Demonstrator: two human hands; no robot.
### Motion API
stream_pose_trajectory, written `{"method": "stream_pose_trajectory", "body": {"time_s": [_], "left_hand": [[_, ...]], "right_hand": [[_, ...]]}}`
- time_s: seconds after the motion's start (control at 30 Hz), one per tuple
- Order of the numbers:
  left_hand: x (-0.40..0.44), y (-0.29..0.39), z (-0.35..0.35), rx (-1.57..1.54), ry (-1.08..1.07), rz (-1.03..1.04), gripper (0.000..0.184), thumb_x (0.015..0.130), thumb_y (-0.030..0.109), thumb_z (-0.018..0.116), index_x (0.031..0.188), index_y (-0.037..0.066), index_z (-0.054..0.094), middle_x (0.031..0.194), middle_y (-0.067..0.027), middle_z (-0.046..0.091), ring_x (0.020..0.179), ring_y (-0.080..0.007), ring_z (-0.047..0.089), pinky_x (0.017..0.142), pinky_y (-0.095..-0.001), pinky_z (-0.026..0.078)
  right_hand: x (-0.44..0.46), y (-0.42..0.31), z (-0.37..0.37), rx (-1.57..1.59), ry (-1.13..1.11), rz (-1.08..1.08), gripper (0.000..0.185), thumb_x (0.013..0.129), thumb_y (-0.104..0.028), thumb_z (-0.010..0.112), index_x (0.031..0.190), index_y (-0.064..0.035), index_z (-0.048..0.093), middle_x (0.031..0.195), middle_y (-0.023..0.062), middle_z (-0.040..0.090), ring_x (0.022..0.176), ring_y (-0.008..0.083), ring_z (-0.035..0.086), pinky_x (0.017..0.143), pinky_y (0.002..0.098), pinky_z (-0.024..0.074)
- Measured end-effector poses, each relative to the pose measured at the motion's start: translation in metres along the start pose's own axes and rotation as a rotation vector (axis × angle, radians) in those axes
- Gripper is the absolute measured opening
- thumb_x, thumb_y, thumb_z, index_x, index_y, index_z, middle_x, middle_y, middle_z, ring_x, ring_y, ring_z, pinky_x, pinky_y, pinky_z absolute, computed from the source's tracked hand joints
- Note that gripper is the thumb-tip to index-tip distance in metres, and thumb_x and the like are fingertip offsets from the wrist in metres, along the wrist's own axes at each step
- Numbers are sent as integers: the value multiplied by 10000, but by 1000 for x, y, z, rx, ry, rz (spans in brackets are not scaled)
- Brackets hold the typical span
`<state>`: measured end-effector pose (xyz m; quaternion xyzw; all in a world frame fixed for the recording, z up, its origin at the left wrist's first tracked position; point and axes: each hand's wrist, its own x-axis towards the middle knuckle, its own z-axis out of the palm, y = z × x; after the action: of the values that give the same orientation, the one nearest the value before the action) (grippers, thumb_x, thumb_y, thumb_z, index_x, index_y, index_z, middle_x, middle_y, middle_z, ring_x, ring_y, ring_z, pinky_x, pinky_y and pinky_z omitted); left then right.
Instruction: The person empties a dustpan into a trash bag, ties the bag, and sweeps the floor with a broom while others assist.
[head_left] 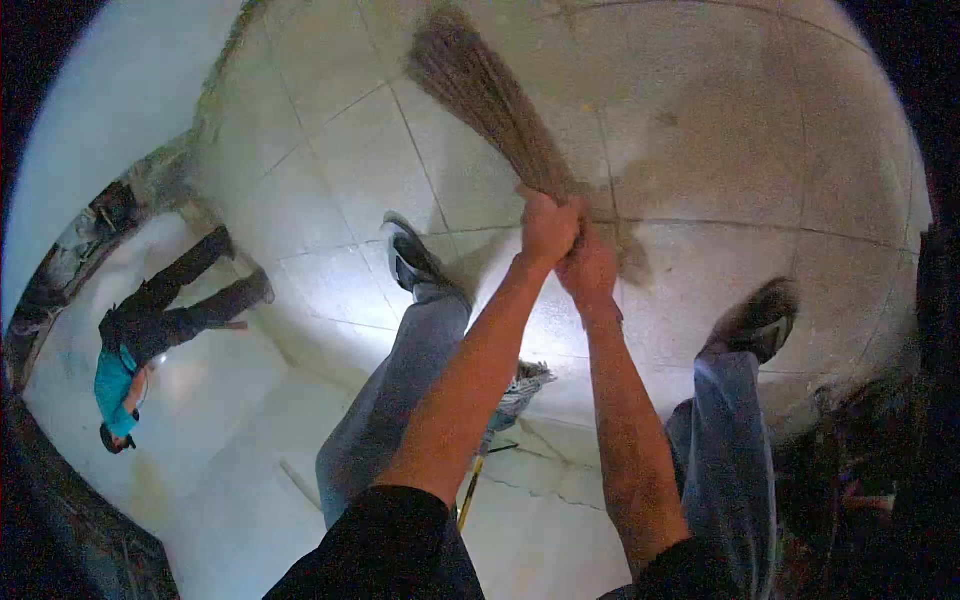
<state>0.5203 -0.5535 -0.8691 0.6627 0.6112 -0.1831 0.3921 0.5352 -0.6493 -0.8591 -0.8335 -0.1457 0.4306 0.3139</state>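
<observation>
A brown bundle of thin bristles, like a hand broom [490, 100], slants up and to the left above the tiled floor. Its narrow end is in my left hand [550, 230], whose fingers are wrapped round it. Just below and to the right, touching the left, my right hand [588, 265] is also closed at the broom's base. The handle end is hidden by my hands. My shoes stand on either side, one left of my hands and one to the right.
Another person [140, 340] in a teal top and dark trousers is at the left. A greyish bundle [515, 400] and a thin yellow stick [468, 492] lie between my legs. Dark clutter [860, 480] is at the lower right.
</observation>
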Motion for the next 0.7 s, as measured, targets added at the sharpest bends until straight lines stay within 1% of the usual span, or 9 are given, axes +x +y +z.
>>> {"method": "stream_pose_trajectory", "body": {"time_s": [0.03,0.07,0.1,0.23,0.33,0.47,0.53,0.63,0.7], "left_hand": [[-12,18,7,10,-34,17,1008,778,368,582,1245,-303,-8,1008,-402,553,972,-495,566,860,-452,471],[-25,36,14,21,-71,36,1012,781,379,580,1244,-304,-5,996,-399,558,966,-494,569,855,-453,473],[-35,45,28,28,-74,33,1012,781,379,580,1244,-304,-5,996,-399,558,966,-494,569,855,-453,473],[-57,94,93,40,-95,54,1023,783,391,587,1254,-295,-9,983,-393,564,943,-483,580,840,-454,480],[-77,127,135,69,-151,120,1030,782,386,599,1271,-280,-16,975,-383,571,931,-473,589,840,-452,482],[-97,180,167,129,-211,150,1032,771,369,632,1297,-261,7,964,-345,597,909,-454,605,831,-440,490],[-109,194,187,149,-244,172,1031,766,366,641,1301,-259,20,961,-334,604,903,-451,608,827,-439,492],[-115,215,216,217,-306,341,1011,755,342,659,1310,-250,57,973,-331,601,909,-443,611,831,-439,493],[-126,230,223,232,-229,427,993,748,326,672,1324,-228,83,1005,-335,590,915,-440,611,821,-446,497]], "right_hand": [[-1,4,-17,41,74,-52,465,766,-327,665,1101,-30,540,838,245,640,819,441,607,677,505,482],[-4,10,-37,-19,-73,116,442,777,-306,654,1111,-38,542,887,244,636,852,431,604,723,491,480],[-8,23,-49,-13,-76,122,442,777,-306,654,1111,-38,542,887,244,636,852,431,604,723,491,480],[-8,67,-117,46,123,30,558,768,-379,669,1202,-62,518,995,211,628,915,411,591,764,459,476],[-6,95,-162,-65,-81,271,611,776,-418,663,1245,-67,491,1068,186,617,971,358,588,800,422,467],[3,186,-166,275,137,161,540,813,-397,638,1221,-66,511,1108,147,615,996,285,587,824,375,453],[-7,189,-185,421,205,128,504,828,-377,626,1210,-63,522,1110,145,617,993,276,589,825,368,451],[-13,164,-243,193,254,211,415,862,-327,584,1166,-48,547,1092,169,613,1002,280,586,831,369,450],[-16,149,-270,148,130,251,393,871,-316,560,1143,-33,552,1075,187,612,1008,292,582,834,373,447]]}}
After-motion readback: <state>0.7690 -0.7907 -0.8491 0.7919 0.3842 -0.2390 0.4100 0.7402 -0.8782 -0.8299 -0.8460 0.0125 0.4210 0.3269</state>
